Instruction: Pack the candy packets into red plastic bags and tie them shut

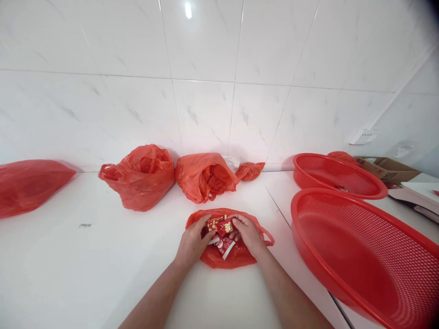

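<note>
In front of me a red plastic bag (236, 260) lies on the white table, its mouth spread open and a handle loop out to the right. Above it, my left hand (194, 237) pinches a small red-and-gold wrapped packet (214, 222) between thumb and fingers. A second red-and-gold packet (225, 227), touching the first, is gripped by the fingertips of my right hand (248, 233). Beneath them, red-and-white packets (225, 246) lie in the bag. The palms and some fingertips are hidden.
Several red plastic bags, among them a full one (144, 183) and a crumpled one (206, 178), stand along the tiled wall. To the right are a large red basket (343, 256), another basket (329, 160) behind it, and a cardboard box (394, 171).
</note>
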Demonstrator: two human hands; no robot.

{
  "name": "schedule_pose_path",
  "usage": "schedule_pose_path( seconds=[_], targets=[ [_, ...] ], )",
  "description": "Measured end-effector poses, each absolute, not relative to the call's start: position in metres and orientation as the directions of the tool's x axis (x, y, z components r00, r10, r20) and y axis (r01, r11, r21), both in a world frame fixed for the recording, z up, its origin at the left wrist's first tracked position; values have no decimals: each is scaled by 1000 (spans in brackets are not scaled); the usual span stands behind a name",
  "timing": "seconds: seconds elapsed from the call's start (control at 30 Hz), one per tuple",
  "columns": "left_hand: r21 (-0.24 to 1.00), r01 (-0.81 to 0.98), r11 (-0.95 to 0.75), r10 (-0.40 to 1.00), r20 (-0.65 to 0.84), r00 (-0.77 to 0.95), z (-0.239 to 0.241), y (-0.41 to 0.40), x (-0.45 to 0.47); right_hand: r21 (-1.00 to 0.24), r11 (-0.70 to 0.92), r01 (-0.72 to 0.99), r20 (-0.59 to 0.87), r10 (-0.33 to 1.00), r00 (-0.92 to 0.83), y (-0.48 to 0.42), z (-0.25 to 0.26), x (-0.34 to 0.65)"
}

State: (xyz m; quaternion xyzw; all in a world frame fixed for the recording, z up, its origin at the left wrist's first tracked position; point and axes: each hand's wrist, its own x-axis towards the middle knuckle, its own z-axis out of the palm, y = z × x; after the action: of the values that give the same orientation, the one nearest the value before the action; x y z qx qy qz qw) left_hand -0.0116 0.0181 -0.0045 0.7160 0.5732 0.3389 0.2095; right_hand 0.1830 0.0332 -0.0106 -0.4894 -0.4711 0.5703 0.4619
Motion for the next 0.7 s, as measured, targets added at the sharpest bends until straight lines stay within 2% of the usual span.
schedule_pose_path(
  seconds=[0.7],
  targets=[
    [686,678,-264,960,253,118,-8,19,-12,-991,-120,-63,-113,989,-100,33,-10,183]
  ],
)
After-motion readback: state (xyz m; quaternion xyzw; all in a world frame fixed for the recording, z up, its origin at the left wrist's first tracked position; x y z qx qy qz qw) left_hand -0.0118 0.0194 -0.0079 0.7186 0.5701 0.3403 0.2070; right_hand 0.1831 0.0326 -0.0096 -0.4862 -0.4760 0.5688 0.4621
